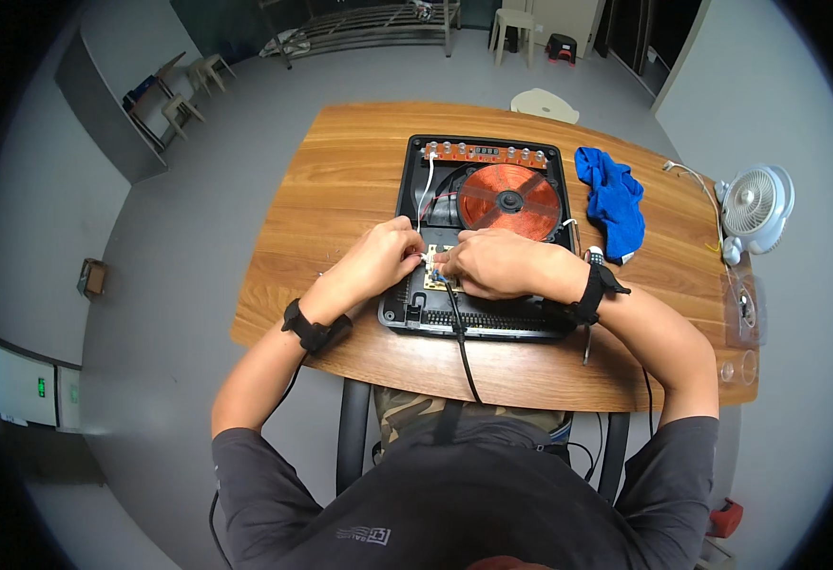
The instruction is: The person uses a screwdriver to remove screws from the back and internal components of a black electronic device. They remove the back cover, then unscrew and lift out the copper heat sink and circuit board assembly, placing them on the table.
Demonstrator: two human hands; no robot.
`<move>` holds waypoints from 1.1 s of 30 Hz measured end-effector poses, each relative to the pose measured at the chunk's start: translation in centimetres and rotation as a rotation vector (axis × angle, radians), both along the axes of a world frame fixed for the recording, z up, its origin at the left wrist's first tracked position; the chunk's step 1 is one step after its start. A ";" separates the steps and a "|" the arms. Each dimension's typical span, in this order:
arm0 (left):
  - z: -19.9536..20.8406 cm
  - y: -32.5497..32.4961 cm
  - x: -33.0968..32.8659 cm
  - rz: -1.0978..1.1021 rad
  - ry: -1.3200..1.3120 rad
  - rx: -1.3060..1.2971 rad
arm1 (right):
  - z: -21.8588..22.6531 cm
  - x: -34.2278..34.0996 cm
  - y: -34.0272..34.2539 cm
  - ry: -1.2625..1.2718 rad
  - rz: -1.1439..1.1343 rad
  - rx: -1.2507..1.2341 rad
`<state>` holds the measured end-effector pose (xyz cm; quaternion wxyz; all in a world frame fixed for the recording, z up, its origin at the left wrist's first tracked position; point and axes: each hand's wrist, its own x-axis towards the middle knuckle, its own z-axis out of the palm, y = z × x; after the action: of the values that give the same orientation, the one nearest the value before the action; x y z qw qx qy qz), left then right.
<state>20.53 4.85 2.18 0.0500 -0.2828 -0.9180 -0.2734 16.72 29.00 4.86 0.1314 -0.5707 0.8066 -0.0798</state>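
Observation:
An opened induction cooker's black housing (403, 190) lies on the table, with a round copper coil (488, 190) inside. A narrow orange control board (478, 161) with buttons and a small display spans its far end. From that board a white cable (427, 190) runs down to my left hand (383, 255), whose fingers are pinched at a small white plug beside the near circuit board (431, 279). My right hand (497, 261) rests over this board, fingers bent and pressing on it, hiding much of it. A black power cord (459, 332) runs from the board over the front edge.
A blue cloth (611, 199) lies right of the housing. Farther right stand a white fan (756, 209) and a clear plastic box (746, 309). A screwdriver-like tool (594, 255) lies near my right wrist. A white stool (544, 104) stands beyond the wooden table (340, 152).

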 end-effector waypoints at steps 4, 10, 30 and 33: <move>0.1 0.2 0.0 0.012 0.056 -0.053 | 0.1 0.1 -0.1 -0.004 -0.005 -0.008; 0.1 0.4 -0.6 0.049 0.026 -0.006 | 0.0 -0.2 -0.2 -0.024 -0.032 0.035; 1.9 0.6 -1.1 0.198 0.016 0.082 | -0.1 -0.2 -0.4 0.017 -0.039 -0.011; 1.2 0.5 -1.3 0.167 0.039 0.010 | -0.5 0.0 -0.3 0.010 -0.039 -0.027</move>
<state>19.25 5.36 3.36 0.0919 -0.2102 -0.9359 -0.2673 16.76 28.67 4.32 0.1179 -0.5571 0.8171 -0.0903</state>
